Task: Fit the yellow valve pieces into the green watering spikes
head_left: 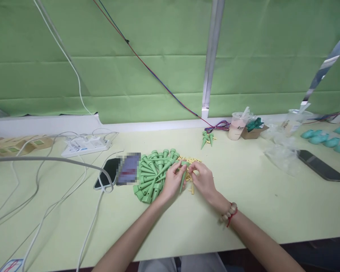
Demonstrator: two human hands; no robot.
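My left hand [172, 182] is closed round a green cone-shaped spike [183, 176], held upright with its wide end on top. My right hand [203, 178] pinches at the top of that spike, fingers together on something too small to make out. Both hands hover over a scatter of small yellow pieces [190, 161] on the table. A pile of several matching green spikes [153, 173] lies just left of my left hand. A beaded bracelet with a red cord [229, 214] sits on my right wrist.
A phone [107, 173] with a cable lies left of the pile; a power strip [85, 145] and cables are farther left. Three green spikes [206, 139], a drink cup [238, 126], a small box, plastic bags, teal objects [325, 139] and another phone [321, 170] lie at right.
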